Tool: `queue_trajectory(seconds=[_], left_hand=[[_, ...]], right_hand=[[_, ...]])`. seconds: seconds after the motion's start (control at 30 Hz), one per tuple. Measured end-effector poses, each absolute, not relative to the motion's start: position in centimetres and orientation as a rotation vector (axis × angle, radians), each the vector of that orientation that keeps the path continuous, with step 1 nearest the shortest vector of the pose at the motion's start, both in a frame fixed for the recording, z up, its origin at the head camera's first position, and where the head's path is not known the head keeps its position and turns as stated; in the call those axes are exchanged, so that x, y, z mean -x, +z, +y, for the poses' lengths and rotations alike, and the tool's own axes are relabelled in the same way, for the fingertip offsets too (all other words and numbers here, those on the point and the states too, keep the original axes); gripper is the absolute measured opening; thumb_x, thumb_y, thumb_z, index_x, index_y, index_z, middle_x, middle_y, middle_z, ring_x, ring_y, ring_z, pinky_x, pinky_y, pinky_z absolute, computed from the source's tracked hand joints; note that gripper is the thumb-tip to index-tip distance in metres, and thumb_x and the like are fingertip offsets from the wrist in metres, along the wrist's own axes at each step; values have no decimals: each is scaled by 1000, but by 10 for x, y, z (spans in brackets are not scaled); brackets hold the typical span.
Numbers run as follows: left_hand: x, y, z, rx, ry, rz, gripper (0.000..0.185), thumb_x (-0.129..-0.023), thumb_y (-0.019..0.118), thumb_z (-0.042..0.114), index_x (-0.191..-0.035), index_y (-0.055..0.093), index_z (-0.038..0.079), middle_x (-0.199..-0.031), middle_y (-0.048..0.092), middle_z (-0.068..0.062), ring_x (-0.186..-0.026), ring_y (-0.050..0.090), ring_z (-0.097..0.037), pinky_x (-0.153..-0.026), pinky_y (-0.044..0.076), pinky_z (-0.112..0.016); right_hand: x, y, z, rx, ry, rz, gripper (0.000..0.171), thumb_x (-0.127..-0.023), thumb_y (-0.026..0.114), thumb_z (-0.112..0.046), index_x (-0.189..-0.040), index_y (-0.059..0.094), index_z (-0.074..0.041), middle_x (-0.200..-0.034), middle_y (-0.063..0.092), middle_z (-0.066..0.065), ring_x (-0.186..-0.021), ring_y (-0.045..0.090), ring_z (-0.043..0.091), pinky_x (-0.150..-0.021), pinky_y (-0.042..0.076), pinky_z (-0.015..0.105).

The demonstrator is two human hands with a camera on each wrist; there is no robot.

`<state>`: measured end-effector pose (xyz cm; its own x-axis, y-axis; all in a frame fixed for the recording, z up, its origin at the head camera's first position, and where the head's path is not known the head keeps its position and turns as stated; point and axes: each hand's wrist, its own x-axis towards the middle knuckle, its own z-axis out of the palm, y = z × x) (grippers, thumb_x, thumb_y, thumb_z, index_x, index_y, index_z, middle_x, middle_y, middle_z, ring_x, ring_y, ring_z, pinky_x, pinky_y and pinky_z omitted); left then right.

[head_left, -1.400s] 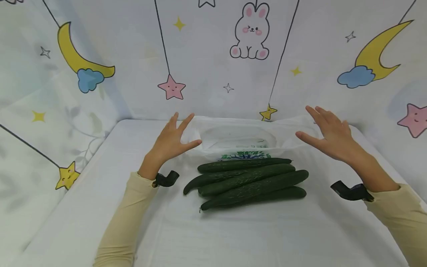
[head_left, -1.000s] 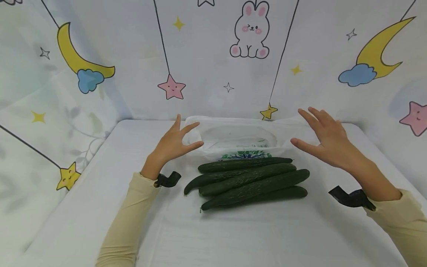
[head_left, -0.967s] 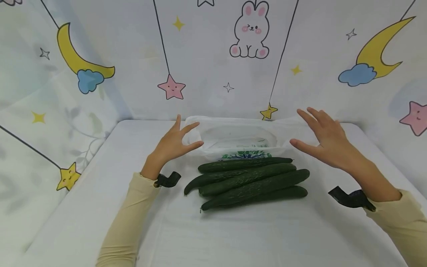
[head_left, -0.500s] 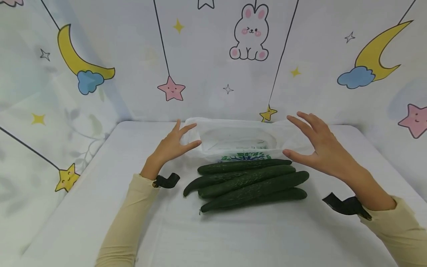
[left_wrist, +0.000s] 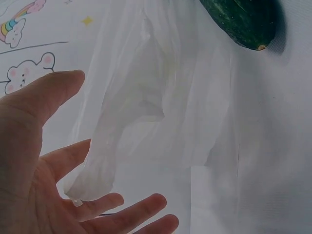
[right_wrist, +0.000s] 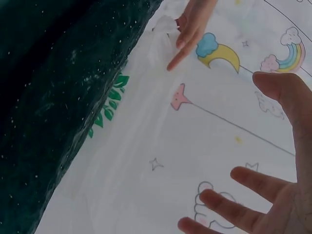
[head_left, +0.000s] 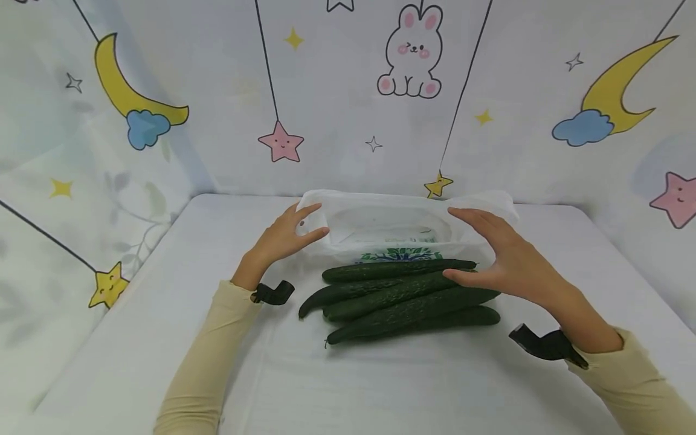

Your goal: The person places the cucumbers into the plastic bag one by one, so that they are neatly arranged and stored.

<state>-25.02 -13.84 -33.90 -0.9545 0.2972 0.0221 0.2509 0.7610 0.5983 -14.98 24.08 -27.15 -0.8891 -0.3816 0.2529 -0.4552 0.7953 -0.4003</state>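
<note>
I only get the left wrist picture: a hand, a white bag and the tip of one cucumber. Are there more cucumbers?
Observer: Yes, several long dark-green cucumbers lie side by side on the white table, just in front of the bag.
Operator: Where's the other hand?
Observer: The right hand is open above the cucumbers' right ends. I cannot tell if it touches them.
Operator: Is there a picture on the bag?
Observer: Yes, a green leafy print shows on the bag's near edge, right behind the cucumbers.
</note>
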Motion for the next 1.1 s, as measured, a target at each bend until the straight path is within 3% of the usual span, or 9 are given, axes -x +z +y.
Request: queue_trajectory(seconds=[0.17, 0.4, 0.53, 0.67, 0.83, 1.1], left_hand=[[251, -341, -138, -440, 966, 2883, 74, -80, 49, 70, -144, 23, 44, -156, 10, -8, -121, 50, -24, -101, 27, -62], [253, -346, -136, -435, 945, 2897, 80, -81, 48, 70, -148, 17, 38, -153, 14, -8, -104, 57, -18, -90, 40, -51], [254, -347, -134, -436, 950, 2899, 83, -81, 48, 69, -149, 14, 36, -151, 17, -9, -94, 57, -17, -80, 44, -42], [255, -348, -133, -471, 981, 2904, 85, -82, 54, 64, -149, 13, 33, -153, 15, -10, -92, 60, -16, -81, 45, -42], [256, -351, -132, -515, 1011, 2918, 86, -82, 63, 52, -150, 15, 30, -153, 15, -12, -86, 61, -15, -78, 46, -41], [253, -347, -130, -529, 1021, 2936, 85, -83, 65, 45, -150, 17, 26, -151, 19, -15, -82, 61, -16, -72, 46, -37]], right_hand=[[150, -282, 238, -724, 706, -2797, 75, -71, 79, -38, -137, 44, -29, -142, 38, 2, -127, 38, 27, -90, 38, 57], [152, -296, 236, -866, 729, -2752, 48, -69, 81, -32, -112, 63, -25, -117, 47, 0, -107, 44, 17, -81, 43, 44], [154, -301, 236, -969, 743, -2737, 48, -69, 82, -30, -113, 62, -28, -115, 49, -6, -107, 45, 8, -83, 44, 38], [155, -305, 236, -1063, 748, -2742, 49, -70, 81, -32, -114, 61, -29, -118, 49, -10, -108, 45, 4, -84, 46, 35], [155, -313, 237, -1135, 773, -2749, 48, -72, 79, -34, -115, 62, -24, -121, 49, -9, -109, 44, 4, -84, 46, 36], [157, -320, 239, -1365, 754, -2707, 43, -76, 76, -34, -115, 62, -24, -118, 52, -11, -103, 49, 5, -82, 46, 28]])
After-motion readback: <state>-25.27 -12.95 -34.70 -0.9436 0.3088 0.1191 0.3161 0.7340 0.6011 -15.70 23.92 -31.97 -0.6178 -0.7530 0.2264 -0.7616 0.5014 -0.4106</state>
